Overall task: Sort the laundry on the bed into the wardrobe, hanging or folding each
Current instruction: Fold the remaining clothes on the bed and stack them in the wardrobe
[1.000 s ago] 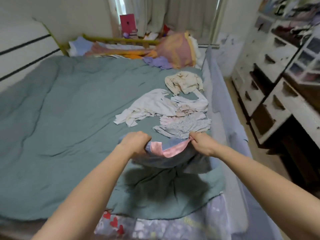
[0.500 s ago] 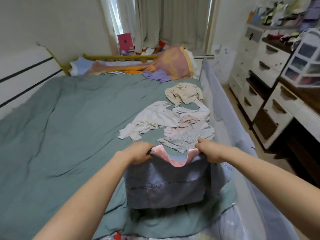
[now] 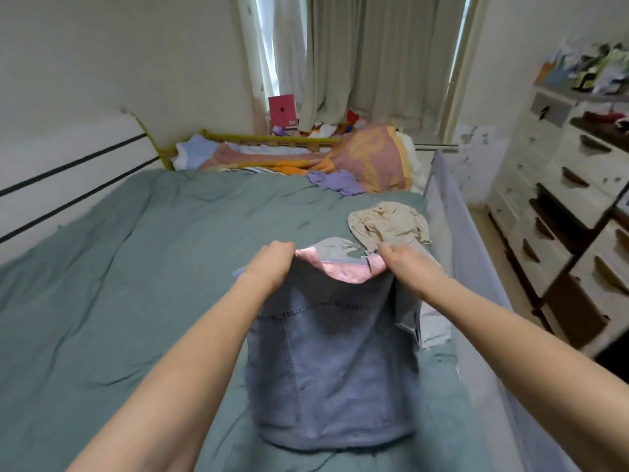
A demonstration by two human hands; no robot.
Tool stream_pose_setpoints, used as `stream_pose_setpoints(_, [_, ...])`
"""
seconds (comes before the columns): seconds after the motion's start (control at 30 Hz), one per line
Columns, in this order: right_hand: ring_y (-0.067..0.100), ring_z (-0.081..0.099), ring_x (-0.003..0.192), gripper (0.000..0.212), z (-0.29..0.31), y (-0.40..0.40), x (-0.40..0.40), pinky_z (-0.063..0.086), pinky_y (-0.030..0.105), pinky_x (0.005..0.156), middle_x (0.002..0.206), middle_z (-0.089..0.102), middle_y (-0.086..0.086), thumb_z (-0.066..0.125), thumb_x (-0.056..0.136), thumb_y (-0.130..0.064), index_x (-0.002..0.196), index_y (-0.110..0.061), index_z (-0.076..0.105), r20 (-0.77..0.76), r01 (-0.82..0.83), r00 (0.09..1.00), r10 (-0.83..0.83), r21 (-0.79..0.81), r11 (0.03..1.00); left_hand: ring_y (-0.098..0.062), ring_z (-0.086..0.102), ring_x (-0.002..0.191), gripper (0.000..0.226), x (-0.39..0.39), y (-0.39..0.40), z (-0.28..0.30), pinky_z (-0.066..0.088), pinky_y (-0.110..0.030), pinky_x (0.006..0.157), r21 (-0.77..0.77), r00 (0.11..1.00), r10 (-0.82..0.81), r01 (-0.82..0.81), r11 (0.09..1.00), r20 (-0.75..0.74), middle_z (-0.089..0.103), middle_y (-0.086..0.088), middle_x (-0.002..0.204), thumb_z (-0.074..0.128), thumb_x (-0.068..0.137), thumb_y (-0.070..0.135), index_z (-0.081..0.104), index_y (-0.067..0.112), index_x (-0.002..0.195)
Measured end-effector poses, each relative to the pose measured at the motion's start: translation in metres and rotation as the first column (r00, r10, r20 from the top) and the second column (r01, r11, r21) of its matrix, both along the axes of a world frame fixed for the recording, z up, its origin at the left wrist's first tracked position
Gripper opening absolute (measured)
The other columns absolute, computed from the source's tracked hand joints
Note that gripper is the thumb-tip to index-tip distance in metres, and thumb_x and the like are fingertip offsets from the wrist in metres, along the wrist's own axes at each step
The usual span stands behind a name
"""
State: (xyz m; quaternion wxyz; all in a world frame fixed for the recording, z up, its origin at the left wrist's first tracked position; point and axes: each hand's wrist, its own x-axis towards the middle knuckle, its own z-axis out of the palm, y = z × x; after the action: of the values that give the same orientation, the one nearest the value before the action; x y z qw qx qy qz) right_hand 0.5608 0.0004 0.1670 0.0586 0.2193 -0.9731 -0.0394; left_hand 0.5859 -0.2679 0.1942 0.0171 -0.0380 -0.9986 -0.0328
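Fingers (image 3: 284, 248) of both hands clenched on denim garment (image 3: 333, 369) above green-quilted bed (image 3: 119, 284), white drawers (image 3: 561, 206) alongside.

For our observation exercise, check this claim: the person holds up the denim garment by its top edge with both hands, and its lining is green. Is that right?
Not quite. The head view shows the left hand and right hand gripping the denim garment by its top edge, but the lining is pink, not green.

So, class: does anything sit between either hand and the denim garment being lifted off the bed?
Nothing does. The left hand and right hand both grip the top edge of the denim garment directly, holding it above the green bedspread.
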Motion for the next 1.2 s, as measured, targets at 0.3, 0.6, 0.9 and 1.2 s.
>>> stream_pose_setpoints(0.3, [0.028,0.056,0.096,0.021,0.062,-0.01,-0.018,0.032,0.032,0.07,0.097,0.059,0.014,0.053,0.081,0.003,0.079,-0.016,0.044,-0.119,-0.002,0.993,-0.004,-0.052,0.999,-0.039,0.055,0.084,0.024,-0.028,-0.011,0.046,0.034,-0.031,0.062,0.063,0.996,0.011,-0.006,0.998,-0.086,0.06,-0.014,0.09,0.046,0.081,-0.008,0.055,0.014,0.077])
stream_pose_setpoints(0.6, [0.029,0.057,0.109,0.029,-0.023,-0.042,0.073,0.037,0.03,0.071,0.116,0.06,0.015,0.048,0.081,0.01,0.093,-0.016,0.051,0.233,0.166,0.956,-0.18,0.081,0.983,-0.034,0.054,0.114,0.03,0.012,-0.032,-0.054,0.035,-0.025,0.075,0.314,0.964,0.022,-0.108,0.943,0.264,0.06,-0.018,0.122,0.043,0.097,0.012,0.063,0.001,0.116])
stream_pose_setpoints(0.9, [0.03,0.059,0.107,0.025,-0.207,-0.077,0.178,0.038,0.028,0.074,0.116,0.062,0.014,0.047,0.087,-0.002,0.101,-0.016,0.063,0.675,0.188,0.699,-0.236,0.145,0.971,-0.033,0.057,0.116,0.032,0.125,-0.064,-0.219,0.044,-0.036,0.094,-0.073,0.726,-0.085,0.183,0.98,0.682,0.059,-0.015,0.129,0.047,0.096,0.016,0.06,0.005,0.123])
stream_pose_setpoints(1.2, [0.031,0.058,0.11,0.03,-0.267,-0.088,0.187,0.048,0.033,0.086,0.119,0.064,0.013,0.045,0.088,-0.007,0.11,-0.011,0.065,0.713,0.319,0.646,-0.273,0.073,0.945,-0.035,0.062,0.1,0.021,0.117,-0.092,-0.276,0.05,-0.038,0.084,0.0,0.747,-0.115,0.151,0.988,0.654,0.066,-0.017,0.11,0.047,0.089,0.014,0.066,0.009,0.098])
